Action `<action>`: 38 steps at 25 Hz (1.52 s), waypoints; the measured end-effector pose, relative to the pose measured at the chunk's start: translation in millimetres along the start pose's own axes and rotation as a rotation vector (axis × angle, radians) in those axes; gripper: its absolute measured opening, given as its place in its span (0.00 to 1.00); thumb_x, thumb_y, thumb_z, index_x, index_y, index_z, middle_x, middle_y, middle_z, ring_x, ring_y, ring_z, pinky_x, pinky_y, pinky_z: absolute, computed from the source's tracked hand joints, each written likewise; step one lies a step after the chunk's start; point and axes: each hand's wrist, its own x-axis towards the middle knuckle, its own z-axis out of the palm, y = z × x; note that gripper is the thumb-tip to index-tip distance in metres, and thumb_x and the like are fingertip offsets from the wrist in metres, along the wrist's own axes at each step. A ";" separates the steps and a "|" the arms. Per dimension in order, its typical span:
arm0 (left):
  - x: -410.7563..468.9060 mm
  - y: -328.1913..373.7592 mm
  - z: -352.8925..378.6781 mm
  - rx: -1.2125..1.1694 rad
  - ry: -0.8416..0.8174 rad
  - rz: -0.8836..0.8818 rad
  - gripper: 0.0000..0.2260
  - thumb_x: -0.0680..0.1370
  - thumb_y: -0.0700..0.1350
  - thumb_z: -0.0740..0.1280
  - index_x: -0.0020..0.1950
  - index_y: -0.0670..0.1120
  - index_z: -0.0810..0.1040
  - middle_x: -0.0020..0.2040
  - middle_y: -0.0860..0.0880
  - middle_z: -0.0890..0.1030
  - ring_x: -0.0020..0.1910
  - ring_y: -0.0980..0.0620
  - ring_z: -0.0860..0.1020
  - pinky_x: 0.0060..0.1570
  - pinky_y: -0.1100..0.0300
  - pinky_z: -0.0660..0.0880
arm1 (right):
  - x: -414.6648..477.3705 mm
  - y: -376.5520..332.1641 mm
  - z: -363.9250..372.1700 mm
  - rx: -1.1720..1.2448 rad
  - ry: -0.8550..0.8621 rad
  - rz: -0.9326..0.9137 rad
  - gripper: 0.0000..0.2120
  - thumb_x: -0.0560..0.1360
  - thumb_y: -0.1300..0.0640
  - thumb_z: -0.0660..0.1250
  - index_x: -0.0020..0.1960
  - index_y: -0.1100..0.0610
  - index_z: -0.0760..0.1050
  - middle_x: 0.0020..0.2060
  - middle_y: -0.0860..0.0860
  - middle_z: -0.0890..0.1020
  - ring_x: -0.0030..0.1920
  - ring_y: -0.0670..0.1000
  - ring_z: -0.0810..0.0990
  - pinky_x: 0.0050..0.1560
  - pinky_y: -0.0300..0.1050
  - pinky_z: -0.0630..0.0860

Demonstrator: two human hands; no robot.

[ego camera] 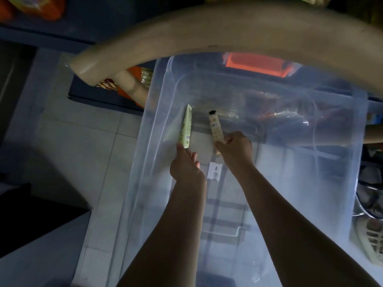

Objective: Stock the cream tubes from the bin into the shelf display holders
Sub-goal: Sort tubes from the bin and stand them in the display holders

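Both of my arms reach down into a large clear plastic bin (352, 183). My left hand (185, 164) pinches the lower end of a pale green cream tube (187, 127) that points away from me near the bin's left wall. My right hand (236, 150) grips the lower end of a beige cream tube (215, 127) with a black cap at its far end. The two tubes stand about a hand's width apart. A small white tag (215, 171) lies on the bin's floor between my wrists.
A thick beige curved bar (228, 32) arches across the top of the view over the bin. An orange latch (255, 64) sits at the bin's far end. Dark blue shelving (103, 23) with orange packets is beyond. Grey floor tiles (72, 141) lie left; white ribbed items (373, 239) right.
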 end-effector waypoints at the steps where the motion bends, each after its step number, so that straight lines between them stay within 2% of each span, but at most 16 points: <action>1: 0.5 0.9 2.5 -0.016 -0.015 -0.021 0.16 0.76 0.55 0.65 0.41 0.42 0.77 0.38 0.50 0.80 0.36 0.56 0.79 0.34 0.66 0.72 | -1.9 3.9 -2.7 0.033 0.029 0.025 0.10 0.73 0.50 0.69 0.44 0.58 0.75 0.37 0.50 0.79 0.35 0.47 0.76 0.26 0.35 0.64; 3: -0.6 3.8 5.4 -0.087 -0.070 -0.079 0.16 0.77 0.55 0.64 0.50 0.41 0.77 0.40 0.48 0.81 0.37 0.56 0.80 0.34 0.66 0.72 | -4.0 8.5 -4.1 0.083 0.050 0.068 0.10 0.74 0.51 0.68 0.44 0.58 0.75 0.35 0.50 0.77 0.32 0.46 0.75 0.25 0.35 0.63; 5: -2.5 8.7 6.4 -0.165 -0.152 -0.126 0.18 0.79 0.50 0.61 0.64 0.41 0.73 0.47 0.47 0.81 0.45 0.55 0.81 0.44 0.65 0.74 | -4.9 10.9 -4.0 0.107 0.042 0.103 0.11 0.73 0.51 0.69 0.46 0.60 0.75 0.35 0.50 0.77 0.31 0.45 0.74 0.24 0.34 0.63; 7: -3.5 11.6 6.5 -0.230 -0.230 -0.139 0.19 0.80 0.47 0.59 0.70 0.42 0.67 0.57 0.45 0.79 0.54 0.54 0.79 0.53 0.66 0.72 | -5.6 11.3 -5.0 0.145 0.039 0.124 0.12 0.73 0.52 0.70 0.48 0.60 0.75 0.37 0.51 0.78 0.32 0.44 0.74 0.24 0.33 0.63; 9: 0.0 10.7 6.9 -0.202 -0.202 -0.121 0.15 0.79 0.47 0.62 0.63 0.42 0.72 0.48 0.47 0.81 0.39 0.59 0.81 0.42 0.70 0.73 | -7.9 10.3 -7.1 0.235 0.053 0.142 0.12 0.72 0.53 0.71 0.48 0.60 0.75 0.37 0.51 0.78 0.32 0.45 0.74 0.25 0.34 0.66; 11: 5.8 7.2 7.0 -0.127 -0.111 -0.082 0.10 0.77 0.49 0.67 0.49 0.42 0.76 0.37 0.50 0.79 0.21 0.62 0.74 0.25 0.72 0.70 | -13.4 8.1 -11.7 0.305 0.085 0.157 0.11 0.72 0.54 0.71 0.48 0.59 0.74 0.36 0.49 0.78 0.33 0.45 0.74 0.28 0.36 0.69; 13: 4.2 5.5 3.9 -0.042 -0.092 -0.050 0.09 0.75 0.47 0.69 0.40 0.43 0.76 0.34 0.50 0.78 0.18 0.61 0.72 0.22 0.72 0.68 | -21.0 4.9 -18.5 0.393 0.118 0.169 0.10 0.71 0.54 0.71 0.47 0.58 0.75 0.35 0.49 0.79 0.33 0.47 0.76 0.31 0.38 0.71; 16: -10.1 4.3 -4.6 0.094 -0.104 0.044 0.07 0.74 0.43 0.71 0.38 0.43 0.77 0.32 0.51 0.77 0.23 0.61 0.73 0.27 0.70 0.69 | -38.6 -2.5 -32.7 0.459 0.173 0.148 0.09 0.71 0.53 0.70 0.41 0.59 0.76 0.33 0.51 0.80 0.32 0.48 0.75 0.30 0.38 0.69; 18: -25.8 5.2 -11.3 0.185 -0.126 0.132 0.04 0.74 0.42 0.71 0.42 0.43 0.78 0.34 0.51 0.77 0.30 0.60 0.73 0.32 0.69 0.71 | -55.1 -7.3 -44.8 0.395 0.253 0.113 0.04 0.73 0.57 0.68 0.41 0.56 0.74 0.35 0.50 0.78 0.33 0.46 0.72 0.27 0.30 0.66; 20: -42.5 8.3 -19.5 0.269 -0.152 0.235 0.07 0.73 0.42 0.71 0.49 0.42 0.78 0.38 0.50 0.79 0.36 0.57 0.76 0.40 0.66 0.74 | -75.7 -12.0 -58.8 0.361 0.331 0.095 0.03 0.74 0.59 0.66 0.43 0.52 0.73 0.36 0.47 0.76 0.34 0.43 0.71 0.26 0.27 0.65; 23: -77.9 23.4 -32.5 0.402 -0.228 0.389 0.07 0.73 0.44 0.71 0.49 0.45 0.77 0.46 0.47 0.81 0.48 0.51 0.80 0.53 0.58 0.77 | -112.1 -25.4 -85.6 0.431 0.434 0.120 0.05 0.74 0.60 0.66 0.47 0.51 0.74 0.36 0.46 0.76 0.33 0.42 0.71 0.24 0.27 0.65; 25: -110.4 38.2 -42.4 0.429 -0.312 0.454 0.07 0.74 0.43 0.70 0.50 0.45 0.77 0.47 0.48 0.80 0.50 0.50 0.80 0.51 0.60 0.76 | -138.3 -37.7 -106.1 0.476 0.502 0.133 0.06 0.74 0.60 0.66 0.48 0.52 0.73 0.34 0.47 0.75 0.33 0.44 0.71 0.27 0.32 0.66; 28: -167.2 73.1 -54.6 0.422 -0.459 0.565 0.06 0.74 0.40 0.69 0.51 0.43 0.77 0.48 0.46 0.81 0.46 0.52 0.79 0.46 0.65 0.73 | -180.7 -65.7 -142.4 0.506 0.562 0.097 0.03 0.73 0.58 0.67 0.46 0.54 0.74 0.31 0.46 0.74 0.35 0.50 0.71 0.31 0.38 0.65; 30: -200.8 100.5 -62.2 0.389 -0.584 0.610 0.07 0.75 0.38 0.68 0.52 0.43 0.77 0.52 0.43 0.80 0.43 0.56 0.78 0.50 0.62 0.74 | -206.2 -86.8 -165.2 0.579 0.580 0.042 0.02 0.72 0.59 0.69 0.42 0.55 0.76 0.31 0.49 0.75 0.34 0.50 0.71 0.31 0.34 0.65; 33: -252.0 147.4 -73.2 0.415 -0.771 0.683 0.10 0.75 0.41 0.69 0.55 0.49 0.77 0.56 0.44 0.79 0.50 0.52 0.78 0.58 0.55 0.74 | -247.4 -126.3 -201.8 0.750 0.602 -0.070 0.06 0.72 0.60 0.70 0.37 0.55 0.75 0.31 0.51 0.76 0.33 0.49 0.70 0.32 0.35 0.67; 38: -349.3 212.8 -89.9 0.429 -1.034 0.696 0.16 0.79 0.38 0.61 0.66 0.47 0.72 0.53 0.49 0.76 0.54 0.50 0.77 0.50 0.56 0.77 | -309.4 -192.5 -259.4 0.863 0.577 -0.261 0.03 0.73 0.59 0.70 0.41 0.56 0.79 0.34 0.53 0.81 0.37 0.51 0.78 0.42 0.45 0.74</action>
